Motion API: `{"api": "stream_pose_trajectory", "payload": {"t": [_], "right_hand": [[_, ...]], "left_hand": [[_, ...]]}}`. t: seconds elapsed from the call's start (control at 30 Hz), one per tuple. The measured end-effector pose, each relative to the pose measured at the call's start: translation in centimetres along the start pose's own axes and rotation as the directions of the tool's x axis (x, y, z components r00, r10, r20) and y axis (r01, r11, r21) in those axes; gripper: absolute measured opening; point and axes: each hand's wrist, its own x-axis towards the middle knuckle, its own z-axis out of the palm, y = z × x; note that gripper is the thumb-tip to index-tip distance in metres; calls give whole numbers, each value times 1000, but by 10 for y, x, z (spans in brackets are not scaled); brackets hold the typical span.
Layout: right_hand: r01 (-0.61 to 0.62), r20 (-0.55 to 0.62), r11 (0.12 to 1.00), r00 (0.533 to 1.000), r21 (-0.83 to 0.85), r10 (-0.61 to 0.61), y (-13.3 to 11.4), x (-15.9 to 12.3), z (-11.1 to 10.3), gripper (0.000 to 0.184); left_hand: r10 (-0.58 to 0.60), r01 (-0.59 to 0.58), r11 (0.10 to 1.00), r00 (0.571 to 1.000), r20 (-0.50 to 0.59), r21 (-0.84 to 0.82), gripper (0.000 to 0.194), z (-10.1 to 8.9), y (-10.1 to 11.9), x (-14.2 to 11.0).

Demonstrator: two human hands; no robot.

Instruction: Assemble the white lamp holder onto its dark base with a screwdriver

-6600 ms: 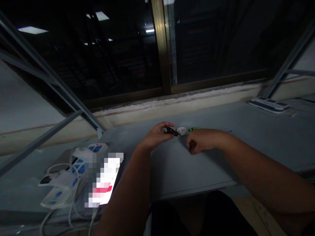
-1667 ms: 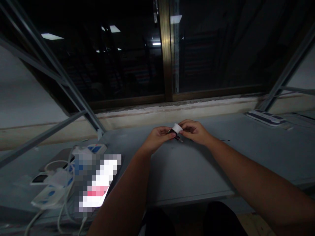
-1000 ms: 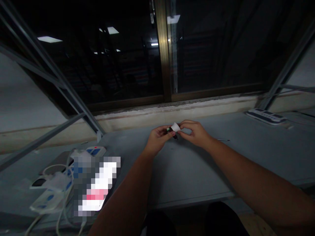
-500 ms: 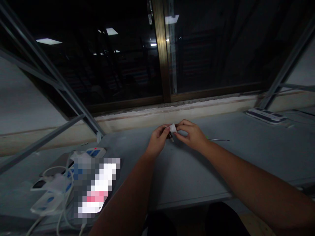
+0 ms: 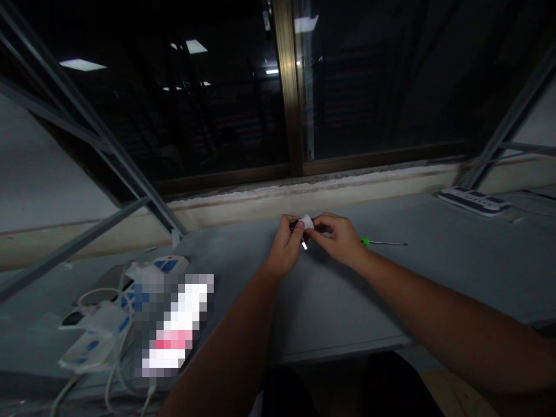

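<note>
Left hand (image 5: 286, 246): grip pinched on a small dark component (image 5: 296, 225). Right hand (image 5: 339, 237): grip closed on the white plastic piece (image 5: 306, 222) at its end. Both held together just above the table (image 5: 330, 307). A green-handled screwdriver (image 5: 365, 242) lies just beyond the right hand.

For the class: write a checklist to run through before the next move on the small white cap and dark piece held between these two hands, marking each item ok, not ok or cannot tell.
1. Left hand holds the dark piece: ok.
2. Right hand holds the white cap: ok.
3. Cap seated on the dark piece: cannot tell, fingers hide the join.
4. Bright metal tip below the fingers identified: cannot tell.
5. Green-handled screwdriver lying within reach beside the right hand: ok.
</note>
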Motion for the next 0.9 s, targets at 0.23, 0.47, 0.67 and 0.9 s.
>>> {"api": "stream_pose_trajectory", "payload": {"t": [0.23, 0.47, 0.67, 0.9], "right_hand": [[73, 9, 997, 997, -36, -73, -5, 0, -3, 10], [161, 51, 982, 986, -100, -157, -6, -3, 6, 11], [234, 167, 971, 960, -44, -224, -10, 2, 4, 29], [14, 333, 916, 934, -401, 131, 26, 13, -52, 49]], "left_hand": [[-195, 180, 938, 980, -23, -297, 46, 10, 2, 3], [-262, 211, 885, 963, -69, -415, 49, 14, 14, 2], [-286, 206, 894, 946, -154, -399, 49, 2, 16, 7], [-366, 340, 798, 929, 49, -498, 41, -20, 26, 10]]}}
